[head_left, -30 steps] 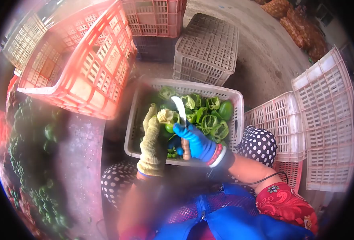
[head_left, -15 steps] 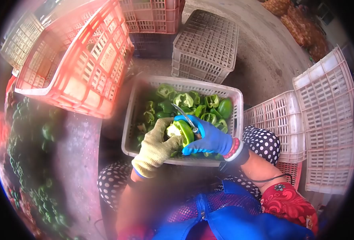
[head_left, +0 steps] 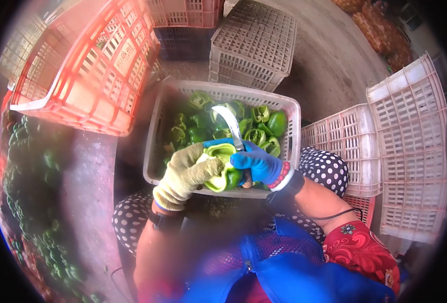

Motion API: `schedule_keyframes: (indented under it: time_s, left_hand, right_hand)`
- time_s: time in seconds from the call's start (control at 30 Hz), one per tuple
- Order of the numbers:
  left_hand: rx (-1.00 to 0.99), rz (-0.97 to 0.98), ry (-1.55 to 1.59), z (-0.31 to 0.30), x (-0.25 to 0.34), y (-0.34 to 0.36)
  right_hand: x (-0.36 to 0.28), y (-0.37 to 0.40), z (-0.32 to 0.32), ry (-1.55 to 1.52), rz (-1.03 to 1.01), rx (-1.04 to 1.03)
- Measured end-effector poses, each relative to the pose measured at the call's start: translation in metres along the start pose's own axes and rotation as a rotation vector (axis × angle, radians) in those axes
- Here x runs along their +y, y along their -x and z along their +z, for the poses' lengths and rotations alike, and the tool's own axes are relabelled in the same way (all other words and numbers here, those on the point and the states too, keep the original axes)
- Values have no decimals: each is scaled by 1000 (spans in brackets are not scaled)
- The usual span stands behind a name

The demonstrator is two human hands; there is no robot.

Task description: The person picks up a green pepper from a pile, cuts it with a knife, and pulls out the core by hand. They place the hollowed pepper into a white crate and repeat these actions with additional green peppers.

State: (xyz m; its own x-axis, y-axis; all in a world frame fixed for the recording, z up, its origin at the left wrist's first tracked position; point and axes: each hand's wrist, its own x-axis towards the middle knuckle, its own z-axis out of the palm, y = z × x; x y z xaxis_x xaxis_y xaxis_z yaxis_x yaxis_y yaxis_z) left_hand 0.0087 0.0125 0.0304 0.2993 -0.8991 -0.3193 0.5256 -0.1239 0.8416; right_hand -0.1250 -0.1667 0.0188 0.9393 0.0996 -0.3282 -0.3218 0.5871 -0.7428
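A green pepper, cut open with its pale inside showing, is between my hands above the near part of a crate. My left hand, in a cream knitted glove, grips it with the thumb pressed against the opening. My right hand, in a blue glove, is closed around a knife and touches the pepper's right side. The knife's curved blade points up and left. Below, the whitish crate holds several cut green peppers and a seemingly whole one.
Red crates stand at the upper left, with a grey crate beyond the pepper crate. White crates are at the right. Many green peppers lie along the left. Filled sacks are at the upper right.
The blade has swung more upright and shows broader. The pepper is turned so that its opening faces up more. The crates have shifted slightly up and left in view.
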Motion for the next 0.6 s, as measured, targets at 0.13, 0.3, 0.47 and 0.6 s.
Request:
schedule_keyframes:
  time_s: [0.13, 0.3, 0.47, 0.6]
  left_hand:
    - [63, 102, 57, -4, -15, -3]
    - [206, 124, -90, -8, -31, -18]
    - [374, 278, -308, 0, -41, -30]
    - [305, 167, -141, 10, -20, -24]
  right_hand:
    - [1, -3, -3, -133, 40, -46]
    - [7, -7, 5, 16, -175, 52]
    - [10, -9, 4, 24, -178, 135]
    - [17, -14, -5, 27, -108, 181]
